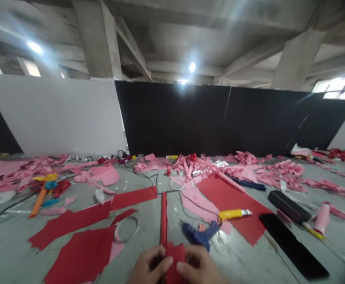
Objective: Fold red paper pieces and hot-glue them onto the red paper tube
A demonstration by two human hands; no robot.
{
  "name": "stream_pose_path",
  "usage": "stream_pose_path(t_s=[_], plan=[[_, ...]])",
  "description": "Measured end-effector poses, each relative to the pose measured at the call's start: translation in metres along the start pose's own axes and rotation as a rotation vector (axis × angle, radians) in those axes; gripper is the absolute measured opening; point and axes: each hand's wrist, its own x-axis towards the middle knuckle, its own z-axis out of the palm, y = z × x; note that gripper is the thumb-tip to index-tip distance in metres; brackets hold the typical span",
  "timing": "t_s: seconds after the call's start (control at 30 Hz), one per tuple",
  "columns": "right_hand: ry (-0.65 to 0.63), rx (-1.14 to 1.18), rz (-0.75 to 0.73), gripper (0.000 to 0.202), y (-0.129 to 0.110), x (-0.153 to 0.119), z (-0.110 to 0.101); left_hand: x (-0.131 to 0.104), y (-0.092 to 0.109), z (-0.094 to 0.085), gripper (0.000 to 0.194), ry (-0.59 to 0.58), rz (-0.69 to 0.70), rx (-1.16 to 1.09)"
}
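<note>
A small piece of red paper [175, 258] is pinched between my two hands at the bottom middle. My left hand [151, 265] grips its left edge with thumb and fingers. On the opposite edge, my right hand [198, 265] presses with the thumb, its other fingers curled behind. A thin red paper roll [163, 217] extends away from just beyond my left hand; whether it joins the held paper I cannot tell. Close past my right hand lies a blue glue gun [200, 233] with a dark cord. A yellow utility knife [233, 214] rests behind it on a red sheet [216, 193].
Cut red paper [80, 252] and a tape ring [126, 229] lie left. On the right are a black phone [292, 244], a black case [289, 206] and a pink roll [322, 219]. Crumpled pink paper [246, 171] lines the back, before a black panel [190, 118].
</note>
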Motion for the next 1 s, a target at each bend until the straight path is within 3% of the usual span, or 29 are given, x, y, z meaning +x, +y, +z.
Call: stream_pose_path(t_s=[0.17,0.3,0.53,0.77,1.0], plan=[[-0.115,-0.067,0.037,0.058,-0.037,-0.005,-0.003,-0.011,0.024,0.004,0.056,-0.041,-0.006,-0.010],[-0.100,0.020,0.105,0.054,-0.035,-0.006,-0.008,-0.014,0.028,0.005,0.044,-0.046,-0.037,-0.033],[-0.056,0.036,0.044,0.053,-0.036,-0.007,-0.006,-0.007,0.045,0.013,0.032,0.017,0.014,-0.082],[-0.013,0.077,0.002,0.043,-0.041,-0.005,-0.011,0.002,0.038,0.026,0.038,0.085,0.019,-0.161],[-0.057,0.079,-0.011,0.029,-0.043,-0.008,-0.010,0.000,0.028,0.021,0.036,0.033,0.019,-0.160]])
